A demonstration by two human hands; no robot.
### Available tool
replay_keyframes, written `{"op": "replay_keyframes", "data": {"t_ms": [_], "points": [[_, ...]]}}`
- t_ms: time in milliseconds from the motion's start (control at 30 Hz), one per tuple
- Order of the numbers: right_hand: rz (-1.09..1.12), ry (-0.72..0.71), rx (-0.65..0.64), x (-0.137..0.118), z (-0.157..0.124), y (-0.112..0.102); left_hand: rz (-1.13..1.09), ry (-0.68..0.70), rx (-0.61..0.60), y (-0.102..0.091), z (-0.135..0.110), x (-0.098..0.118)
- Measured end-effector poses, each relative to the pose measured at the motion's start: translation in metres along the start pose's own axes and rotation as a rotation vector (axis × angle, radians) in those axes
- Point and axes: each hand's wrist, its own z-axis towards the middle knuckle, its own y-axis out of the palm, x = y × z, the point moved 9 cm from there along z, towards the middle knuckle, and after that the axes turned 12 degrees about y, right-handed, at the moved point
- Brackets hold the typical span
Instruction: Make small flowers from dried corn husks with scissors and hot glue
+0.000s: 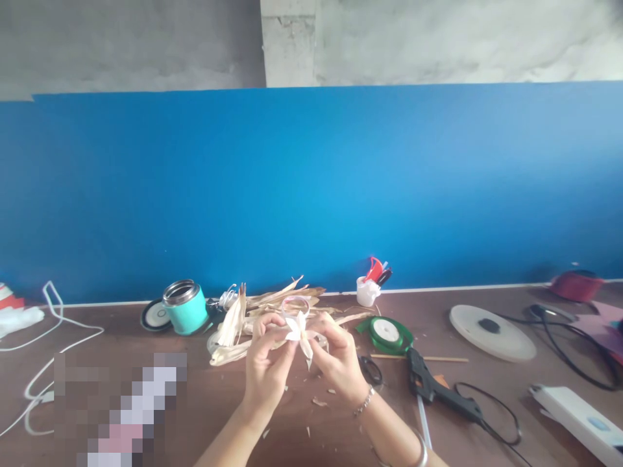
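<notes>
Both of my hands are raised over the brown table [292, 415], pinching a small pale flower made of dried husk strips [298, 329]. My left hand [265, 360] grips it from the left with fingers curled. My right hand [338, 360], with a bracelet at the wrist, holds the petals from the right. A heap of dried corn husks [263, 311] lies just behind the hands.
A teal metal-lidded jar [185, 306], a green ribbon roll [385, 333], a black glue gun [438, 386] with its cord, scissors [372, 371], a white cup of pens [368, 288], a round white lid [491, 332], a white power strip [579, 415] and white cord [43, 363] lie about. A blue wall stands behind.
</notes>
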Motion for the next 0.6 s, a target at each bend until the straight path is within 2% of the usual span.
{"op": "replay_keyframes", "data": {"t_ms": [167,267,467,600], "points": [[0.005,0.012,0.031,0.001,-0.002,0.000,0.094,0.092,-0.005,-0.001,0.001,0.009],[0.069,0.085,0.032,0.008,0.000,0.000,0.097,0.092,0.000,-0.001,0.002,0.010],[0.347,0.370,-0.118,0.031,0.004,0.013,0.060,0.045,0.036,-0.006,0.005,0.002],[0.436,0.430,-0.161,0.031,0.006,0.010,0.098,0.075,0.015,-0.008,0.007,0.002]]}}
